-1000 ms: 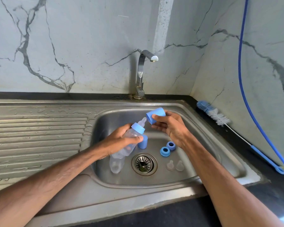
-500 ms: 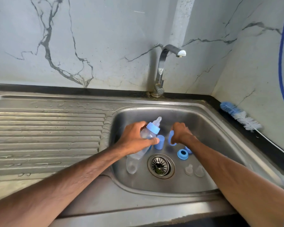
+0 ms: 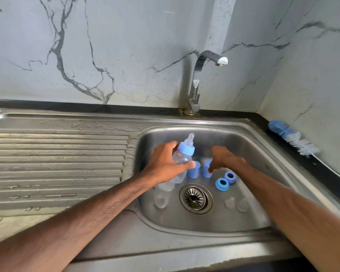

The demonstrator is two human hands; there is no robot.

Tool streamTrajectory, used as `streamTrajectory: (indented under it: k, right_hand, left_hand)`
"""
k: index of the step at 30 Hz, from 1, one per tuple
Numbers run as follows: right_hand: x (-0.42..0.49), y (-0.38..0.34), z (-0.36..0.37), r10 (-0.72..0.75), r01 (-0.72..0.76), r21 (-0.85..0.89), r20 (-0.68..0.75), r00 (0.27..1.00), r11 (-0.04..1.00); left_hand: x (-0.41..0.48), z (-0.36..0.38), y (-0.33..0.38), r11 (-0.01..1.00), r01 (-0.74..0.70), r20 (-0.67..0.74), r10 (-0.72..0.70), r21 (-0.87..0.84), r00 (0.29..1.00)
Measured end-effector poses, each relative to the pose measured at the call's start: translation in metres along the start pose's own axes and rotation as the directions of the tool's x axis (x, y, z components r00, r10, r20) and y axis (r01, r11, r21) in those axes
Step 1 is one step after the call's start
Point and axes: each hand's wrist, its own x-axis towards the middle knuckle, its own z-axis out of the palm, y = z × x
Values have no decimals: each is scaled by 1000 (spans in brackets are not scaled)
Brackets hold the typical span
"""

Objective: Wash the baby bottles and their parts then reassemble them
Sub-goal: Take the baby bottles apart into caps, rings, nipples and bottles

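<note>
Head view shows us the change: a second ago the right hand [image 3: 224, 158] held the blue cap [image 3: 206, 170] up by the bottle's teat; now that cap stands on the sink [image 3: 243, 134] floor behind the drain [image 3: 195, 198], just beside the second cap [image 3: 193, 170]. The right fingers are curled down over it, thumb tip against its side. Our left hand [image 3: 165, 165] grips the bottle [image 3: 182, 158], tilted toward the sink's back edge, collar and teat on. Two loose collars [image 3: 221, 184] and two teats [image 3: 230, 203] lie right of the drain, a bare bottle body [image 3: 161, 197] to its left. We judge the stripping-down nearly over: this bottle's collar should come off next, then washing.
</note>
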Motion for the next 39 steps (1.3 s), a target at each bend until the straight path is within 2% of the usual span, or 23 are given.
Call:
streamTrajectory:
  k: [2,3,4,6,7,8,11,14,18,20,24,27,32,34,35,37,38,39]
  right_hand:
    - [-18,0,-25,-74,84,108,-97,993,991]
    - [-30,-1,-37,-104,143,234,-172,980,962]
    - [-42,-2,-45,-122,204,407,-217,968,890]
    - [-79,-9,-58,-170,257,752,-193,966,607]
    - [-95,-12,-60,-200,234,851,-155,967,471]
    - [-109,-15,-59,-222,230,881,-148,964,413]
    - [-128,-23,-45,-223,272,868,-192,956,415]
    - [-123,-23,-39,-219,268,895,-199,955,357]
    - [-113,-18,-37,-134,223,957,-200,971,187]
    - [-108,-12,-34,-101,195,968,-181,978,159]
    - [-105,-5,-31,-93,212,972,-203,975,99]
    - [-105,-6,-28,-107,240,968,-232,967,69]
    - [-102,-8,-25,-138,274,961,-267,954,32]
    - [-100,-8,-26,-175,298,955,-295,939,-11]
    - [-100,-8,-26,-196,317,947,-319,927,-43]
    - [-100,-7,-29,-232,357,928,-373,898,-111]
    - [-100,-6,-30,-250,363,922,-387,888,-136]
    - [-100,-5,-31,-265,356,922,-385,884,-153]
  left_hand:
    - [0,-2,4,1000,-7,-13,7,-31,1000]
    - [0,-3,6,999,-7,-21,6,-51,1000]
    - [0,-3,8,998,-4,-30,2,-63,1000]
    - [0,-3,12,998,-7,-58,3,-64,998]
    - [0,-4,14,998,-10,-72,5,-65,997]
    - [0,-4,15,998,-15,-82,9,-68,997]
    - [-3,-4,20,994,-89,-90,83,-66,993]
    - [-6,-3,23,985,-173,-76,170,-29,982]
    - [-4,-3,17,985,-165,-97,169,57,981]
    - [-4,-3,17,985,-170,-103,172,37,980]
    - [1,-10,24,980,-200,-4,200,-12,980]
    - [5,-20,27,981,-192,73,191,13,979]
    - [7,-27,26,993,-25,222,51,-117,974]
    - [5,-30,34,950,131,323,-34,-283,946]
    - [4,-30,38,888,240,394,-74,-391,916]
    - [2,-32,49,697,448,524,-122,-559,843]
    - [2,-33,52,624,514,567,-133,-589,813]
    - [2,-34,53,595,554,601,-145,-582,786]
